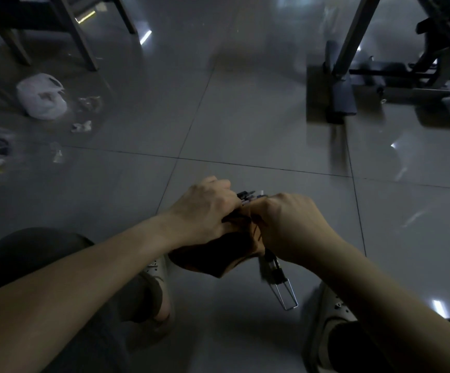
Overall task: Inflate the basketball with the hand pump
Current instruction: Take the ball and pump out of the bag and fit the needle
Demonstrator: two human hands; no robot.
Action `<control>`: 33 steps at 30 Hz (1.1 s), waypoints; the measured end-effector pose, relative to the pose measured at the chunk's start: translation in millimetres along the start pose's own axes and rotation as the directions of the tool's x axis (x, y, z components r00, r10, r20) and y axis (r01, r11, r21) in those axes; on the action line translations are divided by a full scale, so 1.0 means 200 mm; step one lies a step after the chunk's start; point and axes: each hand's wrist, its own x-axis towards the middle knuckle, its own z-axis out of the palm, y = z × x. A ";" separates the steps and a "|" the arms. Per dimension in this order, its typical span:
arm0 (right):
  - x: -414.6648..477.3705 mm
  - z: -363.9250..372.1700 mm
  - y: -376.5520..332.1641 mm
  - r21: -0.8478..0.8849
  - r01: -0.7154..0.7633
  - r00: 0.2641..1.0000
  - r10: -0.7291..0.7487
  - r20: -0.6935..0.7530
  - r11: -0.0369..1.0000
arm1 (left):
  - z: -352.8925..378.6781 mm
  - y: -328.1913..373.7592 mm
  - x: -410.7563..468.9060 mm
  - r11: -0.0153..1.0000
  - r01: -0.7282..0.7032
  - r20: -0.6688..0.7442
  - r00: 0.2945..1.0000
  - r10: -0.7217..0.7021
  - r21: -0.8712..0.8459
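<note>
Here, low over the grey tiled floor (245, 117), your left hand (205, 211) curls its fingers round the top of the limp, flattened basketball (218, 255). Your right hand (291, 227), touching the left, is closed in a fist round the hand pump (272, 265). The pump's wire foot loop (286, 294) hangs between your shoes (334, 313). Small black fittings (246, 196) poke out between both fists. A white plastic bag (42, 96) lies near the floor's far-left edge.
</note>
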 end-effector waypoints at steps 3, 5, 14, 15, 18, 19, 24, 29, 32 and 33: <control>0.01 0.00 0.01 0.025 -0.029 0.997 0.027 0.077 0.999 | 0.01 0.02 -0.01 0.998 0.043 0.032 0.999 -0.041 -0.053; 0.00 0.00 0.00 0.032 -0.022 0.996 0.019 0.091 0.999 | 0.02 0.02 -0.02 0.991 0.065 0.041 0.997 -0.060 -0.121; -0.03 0.12 0.01 0.283 -0.130 0.979 0.077 0.191 0.950 | 0.05 0.00 -0.06 0.983 0.059 0.243 0.970 -0.016 -0.173; -0.03 0.10 0.01 0.357 -0.173 0.975 0.107 0.197 0.918 | 0.05 0.00 -0.06 0.982 0.072 0.237 0.971 -0.030 -0.174; -0.05 0.05 0.03 0.566 -0.257 0.962 0.149 0.230 0.784 | 0.03 0.02 -0.05 0.982 0.087 0.208 0.977 -0.051 -0.166; -0.06 0.04 0.04 0.605 -0.278 0.956 0.152 0.253 0.746 | 0.03 0.02 -0.05 0.979 0.087 0.200 0.979 -0.050 -0.182; -0.07 0.02 0.09 0.635 -0.323 0.943 0.183 0.278 0.702 | -0.01 0.01 -0.07 0.973 0.104 0.189 0.980 -0.065 -0.205; -0.06 0.03 0.06 0.598 -0.283 0.953 0.150 0.263 0.750 | -0.02 -0.01 -0.06 0.981 0.084 0.184 0.982 -0.051 -0.176; -0.05 0.04 0.04 0.614 -0.298 0.948 0.153 0.278 0.730 | -0.01 -0.01 -0.06 0.984 0.090 0.192 0.980 -0.059 -0.154; -0.04 0.05 0.04 0.623 -0.300 0.948 0.151 0.281 0.723 | -0.01 -0.01 -0.06 0.983 0.093 0.199 0.978 -0.061 -0.156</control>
